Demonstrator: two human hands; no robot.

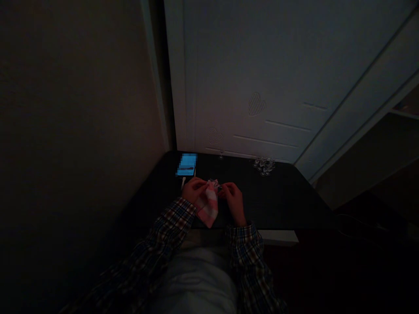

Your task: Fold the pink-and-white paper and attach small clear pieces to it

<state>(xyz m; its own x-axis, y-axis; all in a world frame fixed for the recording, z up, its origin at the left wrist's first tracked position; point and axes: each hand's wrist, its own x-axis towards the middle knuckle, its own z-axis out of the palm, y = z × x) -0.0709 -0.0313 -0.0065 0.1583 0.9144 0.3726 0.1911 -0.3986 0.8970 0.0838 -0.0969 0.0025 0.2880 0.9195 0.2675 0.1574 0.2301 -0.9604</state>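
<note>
The scene is very dark. A pink-and-white checked cloth pouch (208, 208) lies on a dark table (281, 196) between my hands. My left hand (194, 190) pinches the pouch's upper left edge with closed fingers. On the other side my right hand (233, 199) has its fingers curled at the pouch's top right, holding its mouth. Both forearms wear plaid sleeves.
A phone with a lit blue screen (187, 165) lies at the table's far left. A cluster of small clear glassy pieces (263, 165) sits at the back. A white panelled door (262, 78) stands behind the table, a wall to the left.
</note>
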